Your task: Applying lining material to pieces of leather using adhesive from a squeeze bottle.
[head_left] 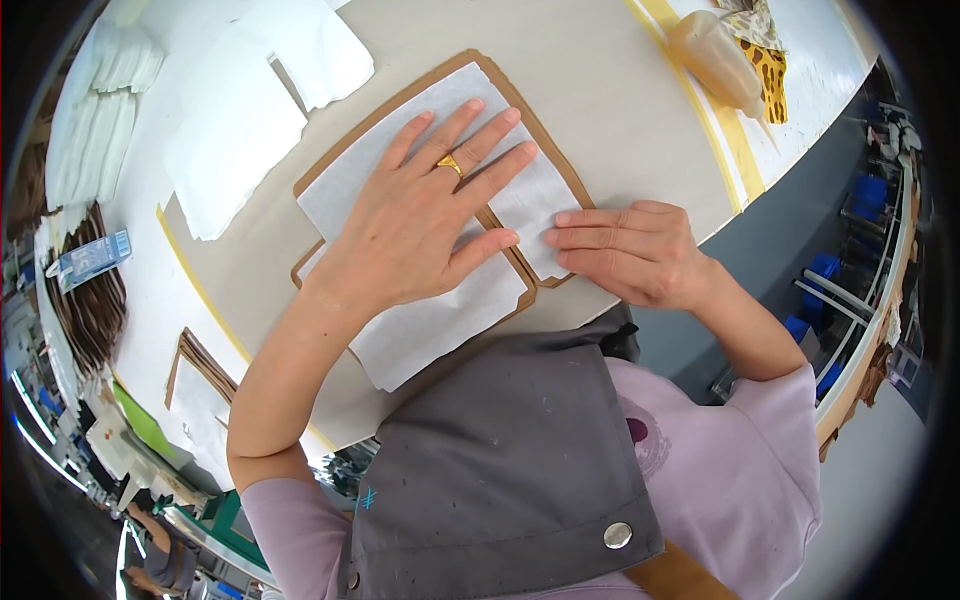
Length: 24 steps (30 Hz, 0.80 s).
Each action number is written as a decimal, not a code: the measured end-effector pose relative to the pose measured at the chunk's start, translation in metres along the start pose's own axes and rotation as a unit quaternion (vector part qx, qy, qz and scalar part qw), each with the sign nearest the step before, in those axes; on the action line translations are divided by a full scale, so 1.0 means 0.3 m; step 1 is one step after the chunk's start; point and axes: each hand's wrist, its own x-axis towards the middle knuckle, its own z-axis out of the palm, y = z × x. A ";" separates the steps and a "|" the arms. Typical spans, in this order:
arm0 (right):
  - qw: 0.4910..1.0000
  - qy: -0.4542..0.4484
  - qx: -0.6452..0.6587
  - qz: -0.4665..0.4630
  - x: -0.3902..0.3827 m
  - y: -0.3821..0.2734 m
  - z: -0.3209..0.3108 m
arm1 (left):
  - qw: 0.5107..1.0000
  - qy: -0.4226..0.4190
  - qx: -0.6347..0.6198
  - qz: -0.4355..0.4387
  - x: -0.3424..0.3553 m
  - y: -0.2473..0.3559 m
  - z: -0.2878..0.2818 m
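Observation:
A brown panel [553,150] with a notched outline lies on the table, and a white sheet [405,345] of nearly the same shape covers it. A brown border shows around much of the sheet, and a narrow slit in it shows brown. My left hand [405,215] lies flat on the sheet with its fingers spread; a gold ring is on one finger. At the sheet's right corner, my right hand [640,252] has its fingers drawn together, the tips on the sheet's edge. What its thumb does underneath is partly hidden.
Large white cut sheets [235,130] lie at the far left, near a white stack [100,140]. A blue-and-white box [90,260] rests on brown pieces [85,320]. At the far right are a translucent bottle [715,60] and a spotted cloth [768,80]. Yellow tape [715,115] marks the table.

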 end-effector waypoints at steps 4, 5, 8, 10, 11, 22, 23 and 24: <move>1.000 0.000 0.003 0.001 0.005 0.004 0.000 | 1.000 0.005 0.006 -0.002 -0.003 -0.002 0.004; 1.000 0.001 0.007 0.001 0.005 0.002 -0.001 | 1.000 0.008 0.009 0.000 -0.004 -0.002 0.004; 1.000 0.003 -0.004 0.000 0.001 0.003 -0.005 | 1.000 0.006 0.005 0.006 -0.002 -0.002 0.003; 1.000 0.004 -0.008 0.005 -0.002 0.009 -0.004 | 1.000 0.003 0.002 0.008 -0.004 -0.010 0.008; 1.000 0.004 -0.006 0.006 0.002 0.011 -0.005 | 1.000 0.001 0.000 0.011 -0.004 -0.013 0.010; 0.983 0.062 0.120 0.124 0.050 -0.011 -0.020 | 0.994 0.083 -0.062 0.034 -0.018 -0.022 0.009; 0.983 0.061 0.120 0.123 0.072 -0.016 -0.027 | 0.982 0.150 -0.106 0.046 -0.025 -0.028 0.007; 0.967 0.055 0.142 0.205 0.100 -0.020 -0.036 | 0.982 0.152 -0.105 0.047 -0.042 -0.028 -0.009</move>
